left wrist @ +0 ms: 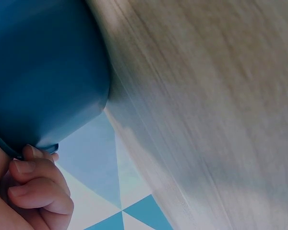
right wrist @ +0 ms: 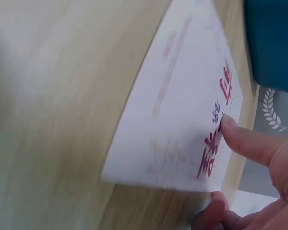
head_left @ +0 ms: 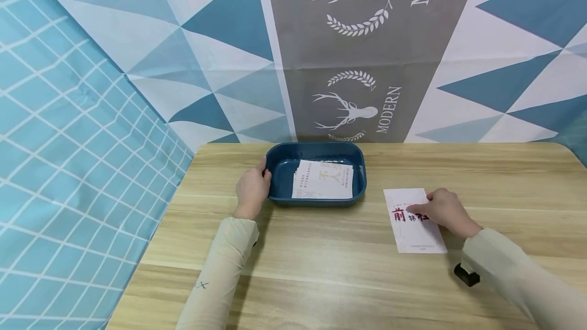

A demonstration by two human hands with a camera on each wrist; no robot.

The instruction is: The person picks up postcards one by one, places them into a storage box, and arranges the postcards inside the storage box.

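Note:
My left hand (head_left: 253, 187) grips the left rim of a dark blue plastic basin (head_left: 316, 201); in the left wrist view its curled fingers (left wrist: 41, 187) meet the basin's rim. Inside the basin lies a small stack of white printed cards (head_left: 321, 180), the top one with gold and dark characters. To the right of the basin, my right hand (head_left: 447, 210) pinches a white card (head_left: 419, 236) with large red characters and small dark ones. The right wrist view has the thumb (right wrist: 245, 139) on the card's printed face and the other fingers at its edge, partly hidden beneath.
The basin stands near the back edge of a light wood table (head_left: 312, 269). A patterned cloth backdrop (head_left: 348, 55) rises behind it, and a blue checked cloth (head_left: 78, 167) hangs on the left. A black wrist-worn device (head_left: 467, 275) shows beneath the right sleeve.

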